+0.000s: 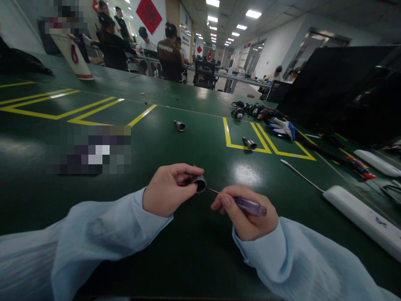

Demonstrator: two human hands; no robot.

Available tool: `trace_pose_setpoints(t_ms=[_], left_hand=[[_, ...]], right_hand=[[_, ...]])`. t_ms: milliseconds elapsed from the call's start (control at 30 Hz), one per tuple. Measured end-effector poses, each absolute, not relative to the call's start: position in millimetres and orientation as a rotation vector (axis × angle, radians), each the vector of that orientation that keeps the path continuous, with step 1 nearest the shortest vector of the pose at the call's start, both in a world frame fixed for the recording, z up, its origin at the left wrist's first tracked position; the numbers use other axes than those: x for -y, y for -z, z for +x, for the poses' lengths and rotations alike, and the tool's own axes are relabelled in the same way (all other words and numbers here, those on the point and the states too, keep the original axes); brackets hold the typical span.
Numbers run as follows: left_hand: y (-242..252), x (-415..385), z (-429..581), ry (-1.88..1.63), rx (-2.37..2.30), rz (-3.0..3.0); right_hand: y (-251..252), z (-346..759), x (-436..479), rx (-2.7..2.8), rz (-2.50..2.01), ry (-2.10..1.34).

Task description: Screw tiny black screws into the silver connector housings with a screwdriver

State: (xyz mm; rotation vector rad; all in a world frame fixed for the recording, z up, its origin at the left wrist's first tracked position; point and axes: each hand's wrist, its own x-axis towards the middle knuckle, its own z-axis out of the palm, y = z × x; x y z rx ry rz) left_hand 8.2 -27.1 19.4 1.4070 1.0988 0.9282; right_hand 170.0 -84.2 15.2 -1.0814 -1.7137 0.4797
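My left hand (172, 188) pinches a small metal cup-shaped fitting (200, 182) above the green table (175, 267), its round open end turned toward my right. In my right hand (247, 213) is a screwdriver with a clear purple handle (250, 206). Its thin shaft (213, 190) points left, the tip beside the rim of the fitting; whether it touches cannot be made out. Two similar metal fittings lie farther off: one fitting (180, 126) straight ahead, another fitting (249, 144) to the right on yellow tape.
A white power strip (360, 217) with its cable lies at right, near a red-and-black handled tool (360, 167). Behind are a blue-white glove (282, 128), dark cabled parts (239, 112) and a black monitor (338, 88). A paper cup (73, 56) stands far left. People sit beyond the table.
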Motion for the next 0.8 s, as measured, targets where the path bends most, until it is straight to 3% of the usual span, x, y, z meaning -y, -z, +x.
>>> trace_pose_setpoints(t_ms=[800], left_hand=[[-18.1, 26.1, 10.4, -0.965, -1.103, 1.353]], right_hand=[[-16.0, 168.0, 86.1, 1.903, -1.017, -0.374]])
